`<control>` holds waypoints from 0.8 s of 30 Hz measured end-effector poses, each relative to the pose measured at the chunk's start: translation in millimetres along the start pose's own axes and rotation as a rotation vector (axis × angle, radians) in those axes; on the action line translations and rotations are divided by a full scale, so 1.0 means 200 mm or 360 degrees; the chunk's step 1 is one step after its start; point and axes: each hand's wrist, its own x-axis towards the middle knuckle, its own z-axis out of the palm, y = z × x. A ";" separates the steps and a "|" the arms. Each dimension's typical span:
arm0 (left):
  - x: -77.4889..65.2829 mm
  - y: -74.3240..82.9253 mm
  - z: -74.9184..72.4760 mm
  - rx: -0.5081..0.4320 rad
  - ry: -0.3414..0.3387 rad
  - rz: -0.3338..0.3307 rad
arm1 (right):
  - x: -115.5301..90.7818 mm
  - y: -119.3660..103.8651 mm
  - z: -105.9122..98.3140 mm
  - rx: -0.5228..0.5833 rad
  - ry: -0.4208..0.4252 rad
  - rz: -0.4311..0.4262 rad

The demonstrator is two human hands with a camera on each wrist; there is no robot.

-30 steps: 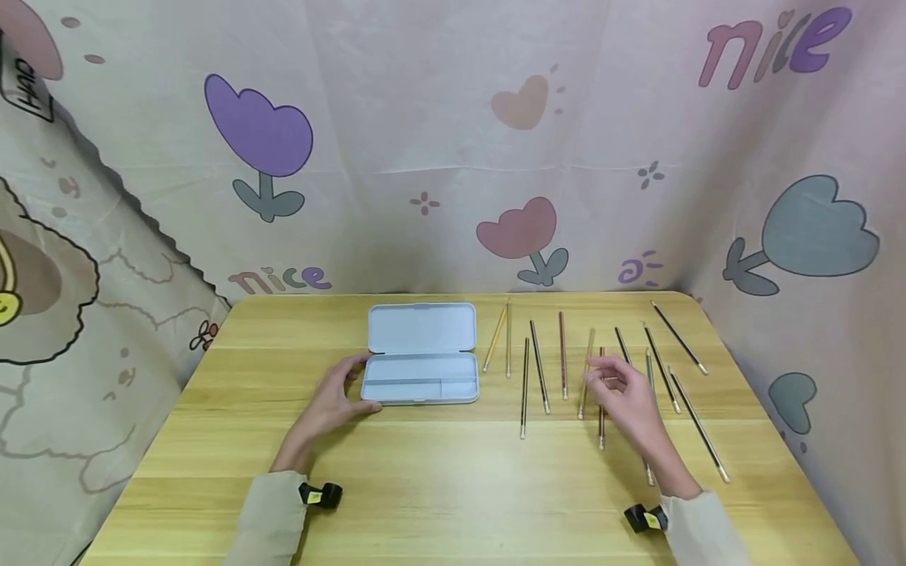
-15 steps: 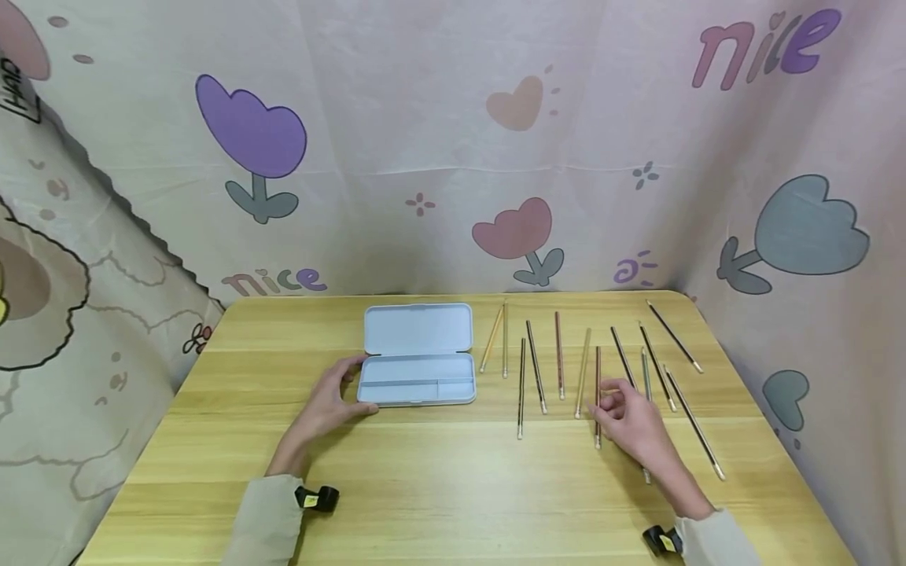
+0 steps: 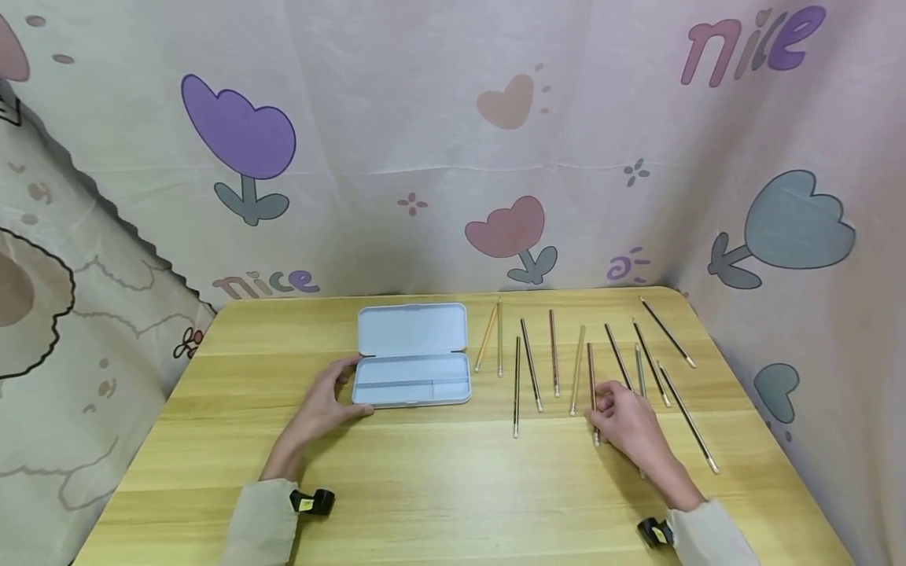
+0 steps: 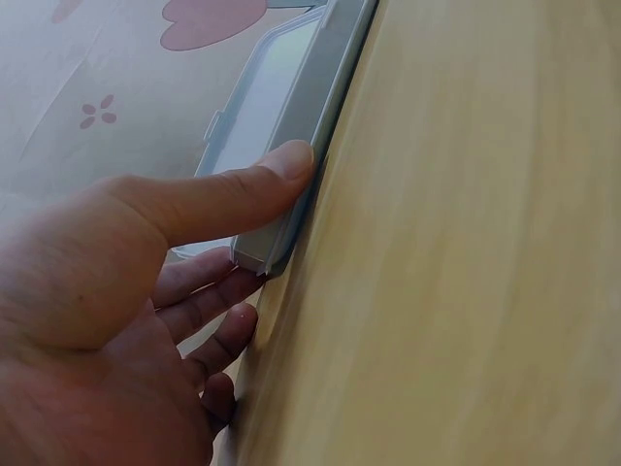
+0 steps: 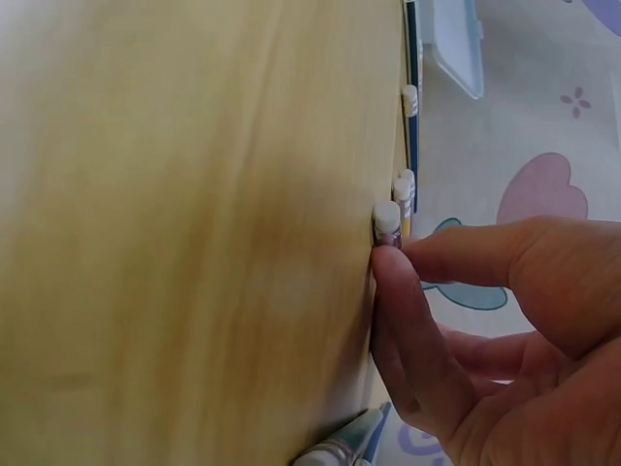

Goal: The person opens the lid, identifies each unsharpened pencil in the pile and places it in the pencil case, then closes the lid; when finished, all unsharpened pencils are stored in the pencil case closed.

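An open light-blue pencil case (image 3: 410, 369) lies on the table with its lid folded back; its divided tray holds nothing. My left hand (image 3: 322, 405) grips its left end. In the left wrist view the thumb (image 4: 286, 160) presses the case's front side, and the fingers sit at its end. On the right, my right hand (image 3: 630, 424) pinches a dark red pencil (image 3: 591, 369) near its eraser end. The right wrist view shows the white eraser (image 5: 386, 216) just beyond the thumb and finger. The pencil still lies along the tabletop.
Several pencils lie apart on the wooden table (image 3: 453, 487): a yellow one (image 3: 486, 338) by the case, a black one (image 3: 517, 389) left of the red one, and a black one (image 3: 688, 417) to the right. A patterned cloth (image 3: 396, 141) hangs behind.
My right hand has come down and nearer to me, onto the dark red pencil's lower end, and now pinches it. The left hand stays on the case. The head view has shifted slightly.
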 end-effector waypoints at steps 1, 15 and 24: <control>0.00 0.00 0.00 0.0001 0.0001 0.0001 | 0.00 0.00 0.00 0.0010 -0.0005 0.0016; -0.01 0.00 0.00 0.0039 -0.0005 -0.0017 | 0.00 -0.01 -0.02 -0.0058 0.0084 -0.0019; -0.01 0.00 0.00 0.0010 0.0008 -0.0003 | 0.00 0.04 -0.05 0.0242 0.0128 0.0007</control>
